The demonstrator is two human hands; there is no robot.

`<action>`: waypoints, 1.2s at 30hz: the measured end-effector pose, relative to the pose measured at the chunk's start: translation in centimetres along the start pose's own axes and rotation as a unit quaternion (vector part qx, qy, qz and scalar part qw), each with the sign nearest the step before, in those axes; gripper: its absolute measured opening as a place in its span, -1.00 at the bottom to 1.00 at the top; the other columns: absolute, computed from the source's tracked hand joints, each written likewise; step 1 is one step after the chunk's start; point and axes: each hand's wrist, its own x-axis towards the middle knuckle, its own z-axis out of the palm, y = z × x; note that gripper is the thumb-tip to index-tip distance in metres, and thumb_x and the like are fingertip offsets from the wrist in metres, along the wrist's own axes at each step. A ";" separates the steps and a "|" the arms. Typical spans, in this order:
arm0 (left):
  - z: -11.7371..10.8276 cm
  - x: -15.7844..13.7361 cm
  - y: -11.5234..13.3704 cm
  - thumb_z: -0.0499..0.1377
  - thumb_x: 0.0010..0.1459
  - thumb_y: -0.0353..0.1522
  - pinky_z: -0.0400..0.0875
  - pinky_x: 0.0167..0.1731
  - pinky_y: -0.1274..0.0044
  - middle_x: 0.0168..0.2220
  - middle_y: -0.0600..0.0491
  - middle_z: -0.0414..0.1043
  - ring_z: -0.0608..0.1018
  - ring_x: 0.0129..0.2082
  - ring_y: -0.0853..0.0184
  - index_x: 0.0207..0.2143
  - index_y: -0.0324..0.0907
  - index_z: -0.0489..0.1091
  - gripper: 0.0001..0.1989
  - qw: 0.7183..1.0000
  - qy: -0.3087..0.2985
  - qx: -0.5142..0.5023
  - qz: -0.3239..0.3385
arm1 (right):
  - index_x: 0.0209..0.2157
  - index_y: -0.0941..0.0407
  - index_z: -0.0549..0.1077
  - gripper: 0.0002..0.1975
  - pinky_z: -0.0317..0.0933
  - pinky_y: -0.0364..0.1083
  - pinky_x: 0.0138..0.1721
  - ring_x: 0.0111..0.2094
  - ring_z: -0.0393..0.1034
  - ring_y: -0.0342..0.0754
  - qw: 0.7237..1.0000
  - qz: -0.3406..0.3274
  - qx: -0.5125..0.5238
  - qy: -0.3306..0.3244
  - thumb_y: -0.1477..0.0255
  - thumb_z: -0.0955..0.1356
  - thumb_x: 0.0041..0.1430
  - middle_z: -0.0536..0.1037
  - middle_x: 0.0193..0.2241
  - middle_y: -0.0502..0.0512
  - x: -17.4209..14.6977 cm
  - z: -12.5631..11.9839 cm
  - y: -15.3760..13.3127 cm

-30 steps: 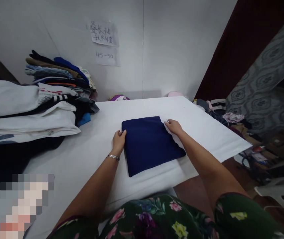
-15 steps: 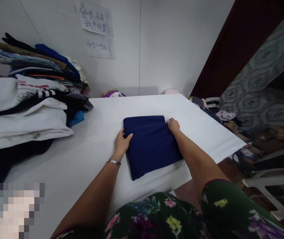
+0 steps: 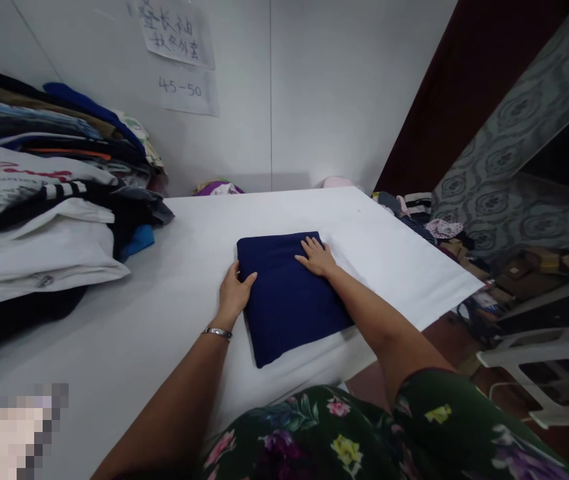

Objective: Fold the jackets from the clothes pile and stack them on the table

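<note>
A navy blue garment (image 3: 289,300), folded into a rough rectangle, lies on the white table before me. At its left edge is my left hand (image 3: 236,290), thumb on top of the cloth and the other fingers around the side, partly hidden. A metal bracelet circles that wrist. My right hand (image 3: 317,257) rests flat on the garment's far right corner with its fingers spread. What kind of garment it is cannot be made out from the folds.
A high pile of folded clothes (image 3: 79,150) stands on the left, with white garments (image 3: 49,247) in front. Handwritten papers (image 3: 184,87) are on the wall. Clothes (image 3: 444,229) and boxes lie beyond the table's (image 3: 394,247) right edge, near a white plastic stool (image 3: 509,360).
My right hand has let go of the garment's right edge and moved left onto its top, fingers now spread. My left hand keeps its place on the left edge. The view has shifted slightly right.
</note>
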 end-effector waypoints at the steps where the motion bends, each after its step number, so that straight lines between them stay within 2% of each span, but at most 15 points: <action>1: 0.0 0.0 0.0 0.28 0.03 -0.29 0.25 0.15 0.34 0.16 -0.14 0.31 0.41 0.11 0.19 0.17 -0.16 0.22 -0.36 1.000 0.001 0.008 0.003 | 0.33 0.12 -0.04 -0.28 -0.38 0.21 0.28 0.36 -0.34 0.06 1.000 0.002 0.004 -0.003 -0.01 0.02 0.29 -0.14 0.36 0.17 0.0 0.1 0.1; 4: -0.1 -0.1 0.0 0.26 0.05 -0.28 0.27 0.13 0.35 0.15 -0.14 0.33 0.43 0.10 0.19 0.17 -0.17 0.22 -0.38 1.000 0.006 0.027 0.013 | 0.33 0.11 -0.01 -0.27 -0.39 0.22 0.28 0.36 -0.32 0.08 0.999 0.008 0.025 -0.018 -0.03 0.04 0.28 -0.12 0.35 0.18 -1.0 -0.6 0.2; 8: -0.1 -0.1 0.1 0.26 0.05 -0.27 0.29 0.11 0.35 0.12 -0.13 0.37 0.45 0.08 0.18 0.14 -0.17 0.25 -0.41 0.999 0.008 0.042 0.020 | 0.33 0.07 -0.05 -0.25 -0.48 0.23 0.28 0.36 -0.38 0.10 0.999 -0.002 0.017 0.048 -0.05 0.07 0.25 -0.14 0.36 0.17 -4.0 -1.0 0.3; 12: 0.0 0.0 0.2 0.26 0.04 -0.27 0.30 0.11 0.36 0.11 -0.14 0.37 0.45 0.06 0.19 0.15 -0.19 0.24 -0.39 0.999 0.007 0.046 0.023 | 0.31 0.08 0.03 -0.31 -0.37 0.23 0.28 0.36 -0.31 0.09 0.998 0.016 0.065 -0.005 0.01 0.11 0.27 -0.07 0.34 0.20 -6.3 -0.8 0.8; 13: 0.0 -0.1 0.2 0.26 0.04 -0.27 0.30 0.10 0.37 0.10 -0.14 0.38 0.46 0.06 0.20 0.15 -0.19 0.24 -0.39 0.999 0.007 0.042 0.024 | 0.30 0.07 0.08 -0.33 -0.36 0.24 0.27 0.36 -0.29 0.10 0.996 0.021 0.087 0.004 0.03 0.12 0.27 -0.04 0.34 0.20 -6.8 -1.0 1.1; 14: -0.1 -0.2 0.3 0.25 0.05 -0.26 0.30 0.10 0.38 0.10 -0.14 0.38 0.46 0.06 0.20 0.15 -0.19 0.25 -0.40 0.999 0.007 0.039 0.024 | 0.28 0.06 0.13 -0.37 -0.35 0.25 0.27 0.35 -0.26 0.09 0.993 0.025 0.108 0.032 0.04 0.13 0.28 -0.01 0.33 0.19 -7.4 -1.2 1.5; 17: -0.3 -0.4 0.8 0.25 0.05 -0.19 0.31 0.10 0.37 0.11 -0.17 0.37 0.46 0.06 0.18 0.16 -0.21 0.23 -0.35 0.999 0.012 0.038 0.002 | 0.19 0.03 0.27 -0.45 -0.34 0.25 0.28 0.34 -0.17 0.08 0.970 0.053 0.166 0.171 0.10 0.19 0.25 0.10 0.30 0.15 -10.3 -1.6 3.7; 20: -0.5 -0.6 1.6 0.21 0.06 -0.11 0.31 0.09 0.35 0.13 -0.24 0.33 0.46 0.07 0.14 0.20 -0.27 0.19 -0.28 0.998 0.012 0.035 -0.044 | 0.12 0.14 0.35 -0.42 -0.23 0.16 0.29 0.32 -0.09 0.12 0.911 0.158 0.281 0.256 0.15 0.32 0.11 0.15 0.27 0.25 -14.5 -0.7 6.7; 23: -0.7 -0.7 2.6 0.23 0.04 -0.10 0.31 0.10 0.33 0.13 -0.27 0.32 0.46 0.07 0.11 0.22 -0.31 0.15 -0.23 0.996 0.003 0.029 -0.086 | 0.14 0.23 0.32 -0.31 0.03 0.15 0.22 0.24 0.09 0.23 0.848 0.254 0.374 0.275 0.16 0.38 0.02 0.23 0.22 0.38 -18.4 1.1 8.6; 26: -1.1 -0.8 3.6 0.28 -0.01 -0.14 0.32 0.09 0.31 0.09 -0.27 0.38 0.47 0.06 0.08 0.22 -0.33 0.13 -0.18 0.993 -0.018 0.016 -0.118 | 0.21 0.14 0.22 -0.25 0.28 0.11 0.05 0.11 0.29 0.19 0.808 0.277 0.444 0.271 0.14 0.38 0.01 0.27 0.19 0.33 -20.8 2.2 8.3; 28: -1.4 -0.9 4.2 0.33 -0.06 -0.16 0.35 0.07 0.29 0.04 -0.26 0.42 0.48 0.04 0.06 0.18 -0.32 0.19 -0.20 0.988 -0.039 0.000 -0.147 | 0.24 0.08 0.17 -0.19 0.37 0.05 -0.03 0.09 0.32 0.15 0.750 0.280 0.537 0.269 0.17 0.43 -0.03 0.20 0.23 0.30 -21.8 2.1 7.4; 31: -1.7 -0.9 5.2 0.35 -0.08 -0.26 0.46 -0.07 0.30 -0.11 -0.19 0.53 0.57 -0.11 0.09 -0.02 -0.27 0.39 -0.45 0.968 -0.111 -0.069 -0.213 | 0.23 0.06 0.15 -0.14 0.42 0.04 -0.08 0.13 0.28 0.14 0.653 0.288 0.647 0.269 0.29 0.49 -0.10 0.14 0.25 0.32 -23.0 1.4 6.1; 34: -1.7 -0.9 6.6 0.29 -0.03 -0.36 0.55 -0.25 0.40 -0.33 -0.12 0.58 0.61 -0.33 0.20 -0.26 -0.28 0.49 -0.75 0.929 -0.184 -0.169 -0.272 | 0.15 0.04 0.24 -0.26 0.42 0.03 -0.07 0.09 0.33 0.09 0.595 0.302 0.687 0.288 0.38 0.50 -0.10 0.28 0.17 0.27 -24.3 0.8 5.0; 36: -1.5 -1.0 7.5 0.26 -0.01 -0.39 0.57 -0.29 0.45 -0.39 -0.07 0.57 0.60 -0.41 0.26 -0.32 -0.27 0.49 -0.84 0.915 -0.178 -0.220 -0.288 | 0.01 0.05 0.34 -0.44 0.42 0.04 -0.07 -0.01 0.42 0.05 0.556 0.296 0.728 0.270 0.40 0.50 -0.07 0.44 0.01 0.21 -25.2 0.7 4.0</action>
